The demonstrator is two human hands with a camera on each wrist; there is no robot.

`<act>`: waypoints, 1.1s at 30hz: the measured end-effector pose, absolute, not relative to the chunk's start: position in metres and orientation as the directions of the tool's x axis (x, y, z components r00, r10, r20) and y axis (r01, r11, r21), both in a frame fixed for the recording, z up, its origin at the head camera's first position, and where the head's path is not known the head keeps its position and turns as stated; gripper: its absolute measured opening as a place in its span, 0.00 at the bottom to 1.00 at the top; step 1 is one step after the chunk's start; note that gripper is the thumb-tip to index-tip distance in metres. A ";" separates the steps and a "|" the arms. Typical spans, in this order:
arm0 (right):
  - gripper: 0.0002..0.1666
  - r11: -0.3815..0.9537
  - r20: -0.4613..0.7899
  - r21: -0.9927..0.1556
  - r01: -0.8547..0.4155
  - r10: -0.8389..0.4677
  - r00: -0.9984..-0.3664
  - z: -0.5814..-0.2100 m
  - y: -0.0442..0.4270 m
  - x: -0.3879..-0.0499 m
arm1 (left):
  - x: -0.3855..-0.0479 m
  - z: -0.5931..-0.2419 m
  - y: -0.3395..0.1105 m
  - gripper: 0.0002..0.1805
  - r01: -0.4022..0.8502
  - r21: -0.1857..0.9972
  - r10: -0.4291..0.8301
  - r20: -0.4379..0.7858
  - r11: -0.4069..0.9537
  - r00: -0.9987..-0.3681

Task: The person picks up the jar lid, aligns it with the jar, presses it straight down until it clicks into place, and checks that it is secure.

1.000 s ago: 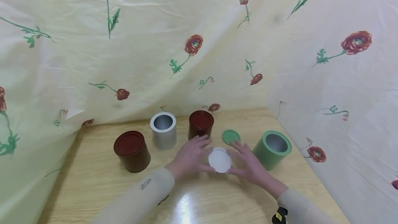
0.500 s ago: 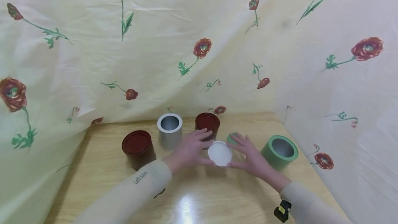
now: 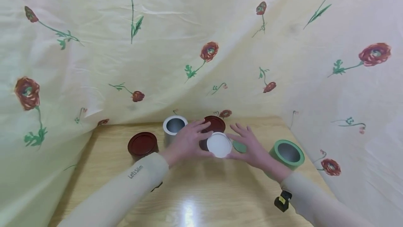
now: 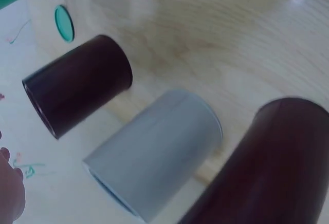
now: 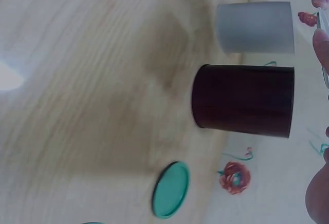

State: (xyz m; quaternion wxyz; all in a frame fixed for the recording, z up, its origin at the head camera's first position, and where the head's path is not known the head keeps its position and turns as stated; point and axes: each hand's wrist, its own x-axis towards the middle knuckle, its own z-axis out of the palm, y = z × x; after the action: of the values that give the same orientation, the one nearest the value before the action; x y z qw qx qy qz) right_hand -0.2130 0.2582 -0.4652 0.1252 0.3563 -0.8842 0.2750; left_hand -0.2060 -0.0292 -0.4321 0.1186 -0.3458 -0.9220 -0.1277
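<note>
A white round lid (image 3: 219, 145) is held up above the table between both hands. My left hand (image 3: 188, 139) grips its left edge, thumb at the lower side. On the opposite edge my right hand (image 3: 249, 146) pinches it with the thumb, its other fingers spread. Only the lid's thin edge (image 5: 323, 24) shows in the right wrist view. Behind the lid stands a dark red can (image 3: 215, 123), partly covered. Close to the left hand is a white-rimmed grey can (image 3: 169, 139) without a lid. A green lid (image 3: 240, 146) lies flat on the table beyond the right hand.
Another dark red lidded can (image 3: 143, 144) stands left, near the left forearm. An open green can (image 3: 276, 150) is at the right, partly behind the right wrist. A flowered cloth (image 3: 163, 62) hangs behind and beside the wooden table (image 3: 189, 188).
Both hands have raised the white lid off the table and carried it up and slightly left, toward the cans at the back. The view has shifted a little; the cans stay put.
</note>
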 end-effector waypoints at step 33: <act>0.44 0.599 0.337 -0.350 -0.721 -0.638 -0.693 -0.422 0.170 -0.259 | -0.226 -0.402 -0.114 0.45 0.609 0.133 0.548 0.317 0.782 -0.774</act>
State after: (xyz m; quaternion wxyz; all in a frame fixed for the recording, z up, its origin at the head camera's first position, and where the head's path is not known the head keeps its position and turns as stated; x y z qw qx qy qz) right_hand -0.2590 0.1695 -0.4223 0.0886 0.3817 -0.8896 0.2345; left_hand -0.2261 -0.1141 -0.4023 0.1315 -0.3094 -0.9348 -0.1144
